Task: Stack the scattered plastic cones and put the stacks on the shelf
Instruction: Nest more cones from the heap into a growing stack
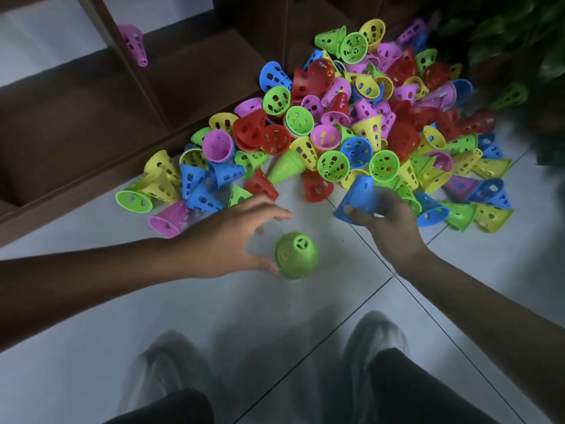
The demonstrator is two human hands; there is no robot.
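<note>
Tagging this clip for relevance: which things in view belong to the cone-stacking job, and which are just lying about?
Job:
blue cone, held by right hand
green cone, upright, beside left hand
cone pile
shelf, holding a pink cone

Lying about:
plant
shoes

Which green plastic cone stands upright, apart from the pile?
The green perforated plastic cone on the floor tile beside the left hand, tip up.

Indoor playroom-like room: pale tiled floor (305,316), dark wooden cubby shelf (91,117), leafy houseplant (504,35).
</note>
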